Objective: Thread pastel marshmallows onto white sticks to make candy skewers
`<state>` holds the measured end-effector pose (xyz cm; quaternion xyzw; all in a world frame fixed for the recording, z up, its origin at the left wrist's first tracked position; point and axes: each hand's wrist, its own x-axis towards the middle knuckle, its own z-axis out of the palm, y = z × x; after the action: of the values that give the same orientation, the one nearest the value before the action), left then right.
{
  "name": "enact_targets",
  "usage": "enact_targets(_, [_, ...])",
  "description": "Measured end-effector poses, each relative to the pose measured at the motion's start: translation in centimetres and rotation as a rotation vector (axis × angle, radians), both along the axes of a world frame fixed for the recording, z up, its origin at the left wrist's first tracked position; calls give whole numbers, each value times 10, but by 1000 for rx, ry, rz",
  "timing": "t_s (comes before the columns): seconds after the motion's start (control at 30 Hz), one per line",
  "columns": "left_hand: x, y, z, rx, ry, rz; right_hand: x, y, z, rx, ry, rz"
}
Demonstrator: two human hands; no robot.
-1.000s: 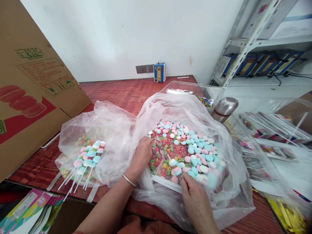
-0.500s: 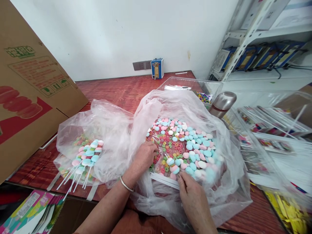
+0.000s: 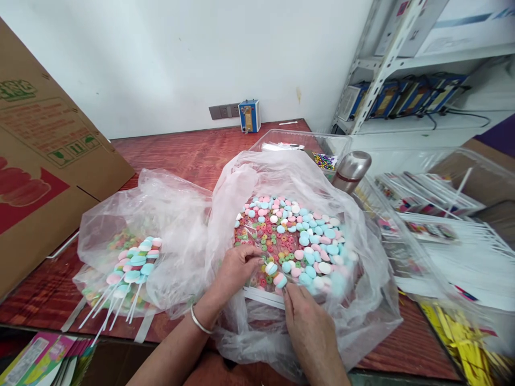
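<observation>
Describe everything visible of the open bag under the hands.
The plastic bag looks thin, whitish and translucent, with crumpled sides standing around its contents. It lies wide open on the reddish table. Pale pink, blue and white discs and coloured rings lie inside, with white sticks toward the near side. The left hand and right hand reach over it; contact with the film is unclear.

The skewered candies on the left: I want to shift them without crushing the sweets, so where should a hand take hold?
Probably by the bare white sticks, gathered just below the candies, coming from the near side of the table. The thin sticks fan out toward the near edge, uncovered, while the candies bunch together at their far ends.
</observation>
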<state>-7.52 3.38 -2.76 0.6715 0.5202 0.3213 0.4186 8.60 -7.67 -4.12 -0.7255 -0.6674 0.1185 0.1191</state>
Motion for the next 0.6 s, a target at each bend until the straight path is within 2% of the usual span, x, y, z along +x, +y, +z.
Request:
enact_targets(0.1, [6,-10,3,187,127,-38,-2,-1,0,-4,-15,-15])
enact_targets(0.2, [13,-19,5,230,148,-14,-3,0,-5,54,137,-37])
enact_targets(0.3, [18,-25,5,119,28,23,-1,1,-10,104,396,-77])
enact_targets(0.47, [18,-24,4,-272,-238,28,5,2,-10,86,691,-158])
enact_targets(0.53, [16,-22,3,-286,-274,34,9,1,-9,83,737,-193])
enact_targets(0.6, [13,-22,3,-157,-175,24,13,-1,-9,83,750,-222])
